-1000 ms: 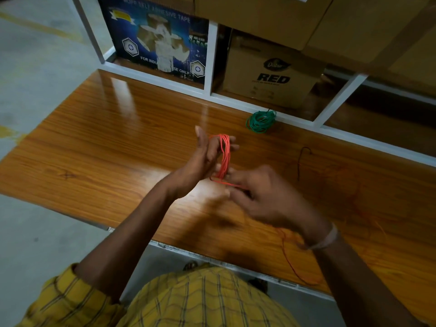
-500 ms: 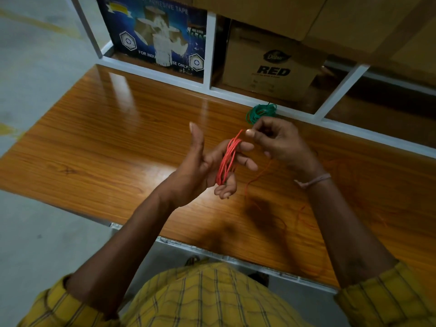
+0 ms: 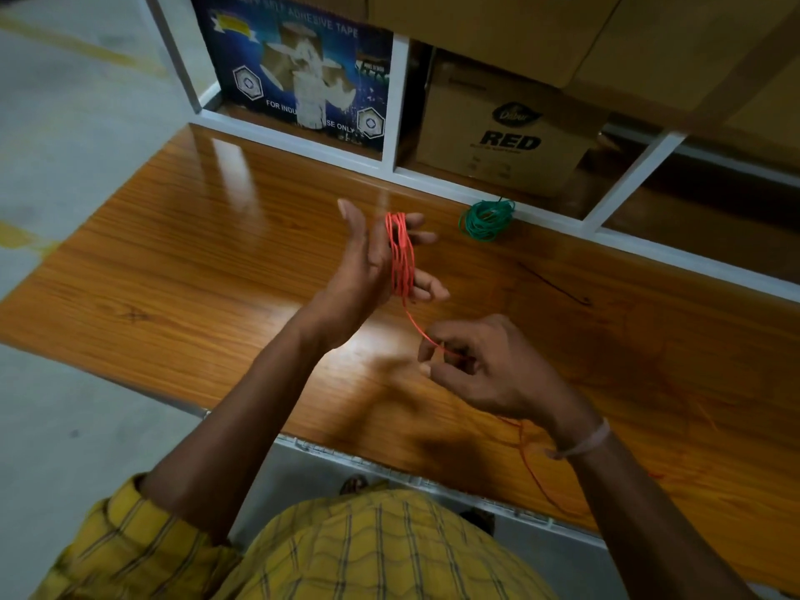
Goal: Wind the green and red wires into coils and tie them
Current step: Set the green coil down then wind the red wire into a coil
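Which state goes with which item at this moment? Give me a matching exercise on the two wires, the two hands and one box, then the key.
Column one:
1. thin red wire
2. green wire coil
3. right hand
4. brown cardboard box printed RED

Column two:
A. lies on the wooden table by the white shelf frame
B. sits in a shelf compartment
C. looped around the fingers of the raised left hand
D. pinches the free strand below the loops

Pairs: 1-C, 2-A, 3-D, 4-B
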`<act>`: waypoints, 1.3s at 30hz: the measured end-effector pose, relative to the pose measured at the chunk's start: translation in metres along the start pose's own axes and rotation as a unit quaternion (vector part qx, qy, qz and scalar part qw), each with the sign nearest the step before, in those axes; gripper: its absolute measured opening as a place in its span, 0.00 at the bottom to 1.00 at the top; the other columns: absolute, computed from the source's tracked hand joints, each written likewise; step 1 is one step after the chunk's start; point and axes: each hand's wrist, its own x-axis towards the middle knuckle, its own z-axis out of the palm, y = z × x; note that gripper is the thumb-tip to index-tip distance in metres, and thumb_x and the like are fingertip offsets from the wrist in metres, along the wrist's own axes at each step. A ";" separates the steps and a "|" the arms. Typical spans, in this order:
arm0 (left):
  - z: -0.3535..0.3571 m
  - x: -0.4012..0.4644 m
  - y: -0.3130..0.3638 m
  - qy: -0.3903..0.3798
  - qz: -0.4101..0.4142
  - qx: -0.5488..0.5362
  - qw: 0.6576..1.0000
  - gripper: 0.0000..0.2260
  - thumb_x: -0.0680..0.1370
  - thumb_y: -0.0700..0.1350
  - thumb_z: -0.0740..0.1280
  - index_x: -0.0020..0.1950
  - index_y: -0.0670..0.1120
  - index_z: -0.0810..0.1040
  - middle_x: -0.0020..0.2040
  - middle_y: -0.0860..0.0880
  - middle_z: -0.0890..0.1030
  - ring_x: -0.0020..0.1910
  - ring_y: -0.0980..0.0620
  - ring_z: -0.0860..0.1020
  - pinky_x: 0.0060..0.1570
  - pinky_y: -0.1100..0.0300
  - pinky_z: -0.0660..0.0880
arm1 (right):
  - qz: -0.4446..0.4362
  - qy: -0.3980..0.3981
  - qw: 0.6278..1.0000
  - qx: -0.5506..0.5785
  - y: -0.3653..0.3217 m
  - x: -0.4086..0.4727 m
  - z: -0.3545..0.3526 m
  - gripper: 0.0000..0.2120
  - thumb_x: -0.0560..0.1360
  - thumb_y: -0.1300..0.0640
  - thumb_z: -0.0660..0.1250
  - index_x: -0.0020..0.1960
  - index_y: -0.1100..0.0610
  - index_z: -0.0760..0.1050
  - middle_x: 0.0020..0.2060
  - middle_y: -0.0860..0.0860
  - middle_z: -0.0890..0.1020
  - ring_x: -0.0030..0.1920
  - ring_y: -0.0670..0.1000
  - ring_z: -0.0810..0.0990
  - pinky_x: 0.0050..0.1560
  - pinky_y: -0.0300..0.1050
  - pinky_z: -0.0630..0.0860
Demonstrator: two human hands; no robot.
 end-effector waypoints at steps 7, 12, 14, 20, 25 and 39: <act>0.010 -0.005 -0.019 -0.039 -0.030 0.272 0.961 0.49 0.67 0.84 0.40 0.77 0.57 0.65 0.61 0.47 0.81 0.45 0.51 0.84 0.54 0.52 0.79 | -0.004 0.008 0.973 0.231 -0.013 0.002 -0.069 0.10 0.77 0.54 0.71 0.44 0.61 0.79 0.32 0.62 0.77 0.28 0.58 0.74 0.29 0.44 0.71; 0.014 -0.016 -0.013 -0.106 -0.070 0.184 0.975 0.49 0.69 0.82 0.38 0.72 0.50 0.70 0.54 0.41 0.81 0.34 0.49 0.72 0.40 0.54 0.72 | 0.067 0.111 0.919 0.372 0.014 0.024 -0.105 0.06 0.81 0.57 0.67 0.48 0.60 0.78 0.30 0.52 0.68 0.25 0.45 0.65 0.29 0.40 0.72; 0.014 -0.020 -0.008 -0.143 -0.072 0.141 0.977 0.48 0.71 0.79 0.36 0.72 0.47 0.70 0.50 0.45 0.82 0.32 0.52 0.69 0.38 0.59 0.70 | 0.091 0.126 0.926 0.344 0.028 0.035 -0.106 0.06 0.83 0.57 0.66 0.50 0.60 0.78 0.33 0.54 0.72 0.26 0.45 0.65 0.29 0.40 0.71; 0.014 -0.018 0.004 -0.220 -0.049 -0.009 0.974 0.55 0.69 0.81 0.40 0.78 0.41 0.66 0.59 0.35 0.76 0.31 0.52 0.69 0.34 0.53 0.63 | 0.164 0.150 0.950 0.220 0.052 0.047 -0.064 0.11 0.83 0.49 0.67 0.53 0.57 0.80 0.42 0.54 0.79 0.34 0.50 0.73 0.30 0.42 0.73; 0.017 -0.011 0.008 -0.168 -0.045 -0.058 0.983 0.55 0.70 0.75 0.27 0.80 0.42 0.65 0.63 0.35 0.75 0.34 0.49 0.71 0.37 0.51 0.66 | 0.199 0.099 0.962 0.159 0.054 0.035 -0.019 0.12 0.86 0.50 0.61 0.52 0.54 0.80 0.36 0.55 0.78 0.30 0.48 0.74 0.29 0.44 0.70; 0.036 0.013 -0.019 -0.098 -0.059 0.086 0.990 0.58 0.62 0.87 0.46 0.78 0.48 0.67 0.61 0.43 0.82 0.47 0.44 0.84 0.52 0.55 0.83 | 0.026 0.065 0.994 0.086 0.008 -0.027 -0.069 0.09 0.81 0.53 0.70 0.43 0.54 0.81 0.34 0.49 0.80 0.33 0.48 0.76 0.33 0.45 0.70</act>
